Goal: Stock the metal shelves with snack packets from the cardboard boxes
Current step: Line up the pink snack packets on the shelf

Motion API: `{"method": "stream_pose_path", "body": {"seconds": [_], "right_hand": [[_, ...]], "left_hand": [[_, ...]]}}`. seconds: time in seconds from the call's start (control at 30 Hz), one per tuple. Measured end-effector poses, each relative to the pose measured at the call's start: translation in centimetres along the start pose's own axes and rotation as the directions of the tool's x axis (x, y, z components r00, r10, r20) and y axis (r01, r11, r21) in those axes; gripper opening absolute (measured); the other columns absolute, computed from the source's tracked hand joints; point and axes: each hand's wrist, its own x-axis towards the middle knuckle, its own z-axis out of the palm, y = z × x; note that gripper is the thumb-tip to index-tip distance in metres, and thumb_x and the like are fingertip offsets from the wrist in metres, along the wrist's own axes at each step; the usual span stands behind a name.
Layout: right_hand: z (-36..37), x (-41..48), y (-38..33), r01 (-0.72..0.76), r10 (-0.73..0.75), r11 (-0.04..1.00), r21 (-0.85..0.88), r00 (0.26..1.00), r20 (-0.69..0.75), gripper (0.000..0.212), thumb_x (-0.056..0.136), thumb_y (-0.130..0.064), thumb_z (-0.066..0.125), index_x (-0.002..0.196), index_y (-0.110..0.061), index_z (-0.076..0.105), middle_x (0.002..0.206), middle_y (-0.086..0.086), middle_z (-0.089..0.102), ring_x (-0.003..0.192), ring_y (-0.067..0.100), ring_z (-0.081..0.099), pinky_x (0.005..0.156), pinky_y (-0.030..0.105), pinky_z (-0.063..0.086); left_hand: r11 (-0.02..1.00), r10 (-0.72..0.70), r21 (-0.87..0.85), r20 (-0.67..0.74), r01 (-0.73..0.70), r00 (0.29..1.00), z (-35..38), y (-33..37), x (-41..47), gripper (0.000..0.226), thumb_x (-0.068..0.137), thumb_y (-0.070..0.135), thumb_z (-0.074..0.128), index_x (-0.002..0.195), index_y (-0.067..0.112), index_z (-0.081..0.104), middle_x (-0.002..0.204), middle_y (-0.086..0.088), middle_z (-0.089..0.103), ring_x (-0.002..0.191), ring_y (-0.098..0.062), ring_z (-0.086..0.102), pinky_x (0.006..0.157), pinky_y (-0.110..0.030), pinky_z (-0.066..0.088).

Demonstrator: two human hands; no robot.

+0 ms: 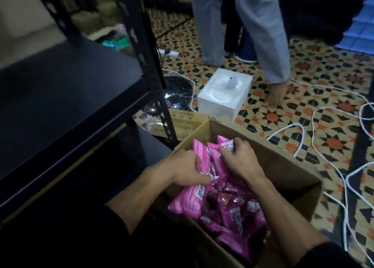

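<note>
Since these look like puffy foil bags, I'd guess the snack packets (222, 207) weigh next to nothing, squish easily and slide over each other. Crushing what's inside is the real worry, not dropping them. The best place to take hold is probably the crimped end seam, or a loose wrap round the middle of a bag. A few at once shouldn't be a problem weight-wise.

Head camera, the only view here: the pink packets are all inside the open cardboard box (283, 166) on the floor (303, 116), heaped loosely. The box sits just right of the black metal shelves (70, 97). No pink packet shows on the shelf boards in view, so I'd say this is the grabbing stage.

The left hand (182, 170) is at the near-left of the pile, fingers curled round a long pink packet up by its printed end. The right hand (240, 158) reaches further in, with fingers curled over the top edges of the upright packets at the far end, bunching them together. Both forearms angle down and forward into the box, with the backs of the hands facing up toward the camera.

Beyond the box there's a white tissue box (224, 93), and white cables (323, 146) loop over the patterned floor. Another person (253, 35) stands barefoot further back.
</note>
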Motion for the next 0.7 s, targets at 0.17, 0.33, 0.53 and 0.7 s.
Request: {"method": "stream_pose_path", "body": {"seconds": [0.17, 0.33, 0.53, 0.7], "right_hand": [[-3.7, -2.6, -6.5, 0.18, -0.171, 0.971, 0.157, 0.983, -0.072, 0.028, 0.091, -0.045, 0.051, 0.097, -0.018, 0.056, 0.09, -0.002, 0.063, 0.076, 0.014, 0.058, 0.06, 0.028, 0.037], [-7.0, -6.3, -14.1, 0.318, -0.293, 0.931, 0.181, 0.944, -0.152, 0.026, 0.097, -0.036, 0.049, 0.077, -0.019, 0.045, 0.074, -0.005, 0.052, 0.065, 0.004, 0.045, 0.053, 0.027, 0.027], [-7.2, -9.5, -23.2, 0.545, -0.512, 0.761, 0.351, 0.838, -0.19, 0.03, 0.091, -0.036, 0.057, 0.082, -0.008, 0.055, 0.076, 0.006, 0.061, 0.067, 0.016, 0.052, 0.065, 0.039, 0.042], [-4.9, -12.3, -30.7, 0.594, -0.636, 0.676, 0.437, 0.769, -0.062, 0.028, 0.09, -0.042, 0.059, 0.08, -0.016, 0.058, 0.072, 0.004, 0.065, 0.06, 0.017, 0.058, 0.06, 0.036, 0.044]], "left_hand": [[0.994, 0.022, -0.096, -0.202, -0.042, 0.979, -3.2, 0.4, -7.2, 0.04, 0.074, 0.052, 0.073, 0.089, 0.016, 0.066, 0.066, 0.007, 0.054, 0.058, -0.009, 0.05, 0.053, -0.027, 0.039], [0.989, 0.046, -0.106, -0.418, -0.099, 0.907, -6.8, 0.5, -15.4, 0.035, 0.071, 0.057, 0.073, 0.081, 0.025, 0.065, 0.064, 0.013, 0.049, 0.054, -0.003, 0.044, 0.054, -0.027, 0.036], [0.967, -0.057, -0.231, -0.606, -0.108, 0.793, -9.1, -1.9, -25.1, 0.043, 0.059, 0.07, 0.068, 0.08, 0.033, 0.064, 0.075, -0.003, 0.065, 0.067, -0.017, 0.06, 0.076, -0.049, 0.055], [0.917, -0.166, -0.367, -0.708, -0.156, 0.687, -9.9, -5.6, -31.5, 0.041, 0.062, 0.059, 0.075, 0.082, 0.023, 0.068, 0.085, -0.01, 0.072, 0.079, -0.028, 0.069, 0.083, -0.055, 0.054]]}}
